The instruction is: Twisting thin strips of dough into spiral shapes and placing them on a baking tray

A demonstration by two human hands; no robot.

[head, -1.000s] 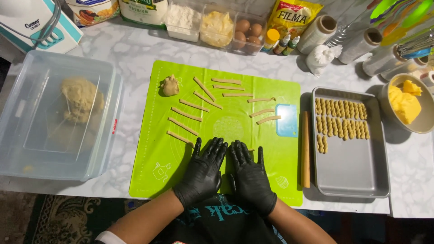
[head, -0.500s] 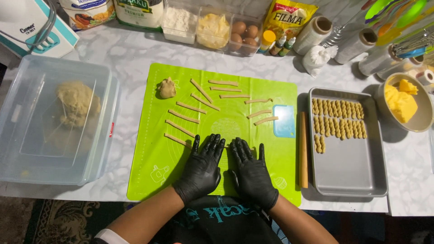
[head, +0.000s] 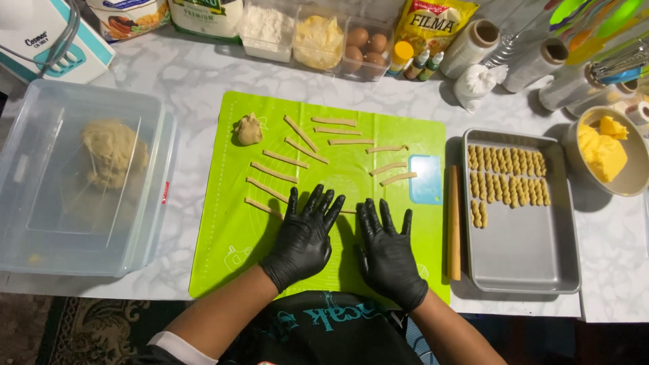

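Both my hands wear black gloves and lie flat, fingers spread, on the near half of a green silicone mat [head: 230,230]. My left hand [head: 305,235] and my right hand [head: 387,249] press side by side, and a thin dough strip [head: 347,211] shows between them, mostly hidden under the palms. Several thin dough strips [head: 284,158] lie in rows on the mat beyond my fingers. A small dough lump [head: 249,130] sits at the mat's far left corner.
A metal tray [head: 527,257] with rows of twisted dough pieces stands to the right, a wooden rolling pin [head: 454,223] and a blue scraper [head: 426,179] beside it. A clear lidded box [head: 81,182] with dough is on the left. Ingredient tubs, eggs, rolls and a butter bowl [head: 608,152] line the back.
My two hands have slid slightly forward and back over the mat while staying flat and side by side; nothing else has moved.
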